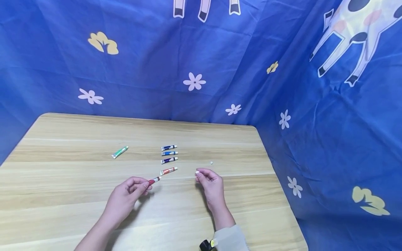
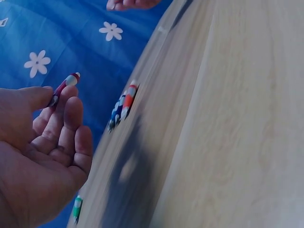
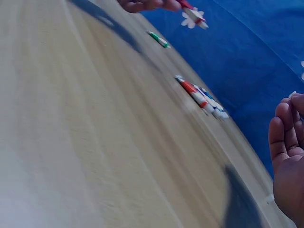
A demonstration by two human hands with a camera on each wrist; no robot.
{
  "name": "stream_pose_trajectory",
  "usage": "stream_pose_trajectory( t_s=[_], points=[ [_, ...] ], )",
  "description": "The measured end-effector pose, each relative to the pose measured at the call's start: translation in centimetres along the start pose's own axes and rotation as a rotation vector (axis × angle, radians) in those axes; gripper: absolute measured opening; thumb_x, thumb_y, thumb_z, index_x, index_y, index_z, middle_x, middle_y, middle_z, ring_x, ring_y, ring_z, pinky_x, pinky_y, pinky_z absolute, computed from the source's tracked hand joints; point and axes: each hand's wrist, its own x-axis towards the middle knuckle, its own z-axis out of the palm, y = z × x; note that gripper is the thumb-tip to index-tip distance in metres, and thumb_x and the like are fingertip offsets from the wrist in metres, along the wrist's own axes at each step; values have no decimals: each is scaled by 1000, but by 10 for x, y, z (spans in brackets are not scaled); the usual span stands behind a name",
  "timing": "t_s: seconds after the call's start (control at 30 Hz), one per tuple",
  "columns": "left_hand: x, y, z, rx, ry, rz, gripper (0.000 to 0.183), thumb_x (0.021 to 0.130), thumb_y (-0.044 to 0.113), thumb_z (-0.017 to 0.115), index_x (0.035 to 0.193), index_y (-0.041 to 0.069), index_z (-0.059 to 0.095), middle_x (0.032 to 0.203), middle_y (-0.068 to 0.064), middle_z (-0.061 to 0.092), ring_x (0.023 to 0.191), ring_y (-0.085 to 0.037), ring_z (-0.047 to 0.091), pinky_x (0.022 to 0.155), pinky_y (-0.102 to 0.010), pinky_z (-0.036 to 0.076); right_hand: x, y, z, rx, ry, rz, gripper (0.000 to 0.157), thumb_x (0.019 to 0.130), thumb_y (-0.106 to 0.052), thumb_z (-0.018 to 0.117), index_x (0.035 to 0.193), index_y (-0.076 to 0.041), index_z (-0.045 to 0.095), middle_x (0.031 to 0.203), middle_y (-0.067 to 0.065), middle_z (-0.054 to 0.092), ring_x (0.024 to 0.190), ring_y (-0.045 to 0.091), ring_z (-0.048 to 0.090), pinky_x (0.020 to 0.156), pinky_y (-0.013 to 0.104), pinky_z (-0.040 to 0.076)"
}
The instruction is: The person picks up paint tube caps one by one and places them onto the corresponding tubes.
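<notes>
My left hand (image 1: 124,197) pinches a small red paint tube (image 1: 154,181) between thumb and fingers, its narrow tip toward the right. In the left wrist view the red tube (image 2: 65,86) shows a pale band near its tip. A little to the right, my right hand (image 1: 214,190) pinches a tiny white cap (image 1: 196,172) at its fingertips. Just beyond the red tube lies an orange paint tube (image 1: 168,170). Another small white cap (image 1: 211,162) lies on the table past the right hand.
Behind the orange tube lie a purple tube (image 1: 169,160), a blue tube (image 1: 170,153) and a dark blue tube (image 1: 169,147) in a column. A green tube (image 1: 120,152) lies apart at the left. Blue printed cloth (image 1: 141,87) hangs beyond the wooden table (image 1: 78,174).
</notes>
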Motion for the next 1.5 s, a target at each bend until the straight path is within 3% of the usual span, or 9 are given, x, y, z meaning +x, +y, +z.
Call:
stream_pose_trajectory(
  t_s=[0.17, 0.33, 0.5, 0.8, 1.03, 1.27, 1.5],
  points=[
    [-1, 6, 8, 0, -12, -1, 27, 108, 33, 68, 122, 10, 72, 105, -2, 83, 94, -11, 75, 86, -22, 54, -6, 3, 11, -112, -62, -9, 22, 95, 2, 77, 115, 10, 76, 99, 12, 81, 81, 13, 75, 81, 27, 66],
    [-2, 9, 16, -11, -34, -8, 26, 107, 34, 70, 121, 11, 72, 104, -3, 83, 93, -13, 74, 82, -24, 53, -15, 1, 21, -226, -142, -68, 18, 95, 1, 78, 112, 5, 78, 107, 29, 78, 84, 15, 75, 78, 22, 64],
    [-2, 8, 21, -10, -40, -4, 27, 106, 34, 71, 121, 11, 72, 103, -4, 83, 89, -15, 72, 79, -24, 53, -21, -1, 28, -295, -211, -87, 16, 94, 0, 79, 110, 1, 78, 105, 27, 78, 83, 8, 72, 78, 17, 61],
    [-3, 9, 31, -69, -59, -36, 25, 106, 29, 71, 121, 8, 73, 101, -5, 83, 82, -15, 69, 76, -27, 55, -25, -2, 33, -371, -232, -81, 14, 94, -4, 82, 107, -3, 79, 100, 22, 79, 80, 2, 69, 77, 16, 59],
    [-3, 7, 37, -86, -72, -40, 24, 107, 28, 70, 121, 9, 72, 106, -6, 83, 89, -13, 75, 75, -28, 57, -27, 0, 33, -429, -257, -78, 12, 95, -6, 81, 106, -7, 81, 99, 18, 80, 80, 1, 68, 78, 17, 58],
    [-3, 6, 38, -100, -88, -39, 26, 107, 29, 70, 122, 7, 73, 109, -6, 83, 92, -14, 76, 83, -25, 58, -26, 1, 33, -388, -254, -9, 13, 95, -7, 82, 107, -6, 81, 99, 18, 80, 79, 7, 69, 74, 17, 59],
    [0, 5, 39, -146, -121, -72, 28, 108, 28, 68, 124, 6, 72, 110, -6, 83, 96, -16, 77, 91, -19, 57, -26, 0, 32, -230, -262, 84, 17, 94, 2, 79, 112, 3, 78, 100, 17, 79, 85, 17, 74, 83, 33, 67]
  ],
)
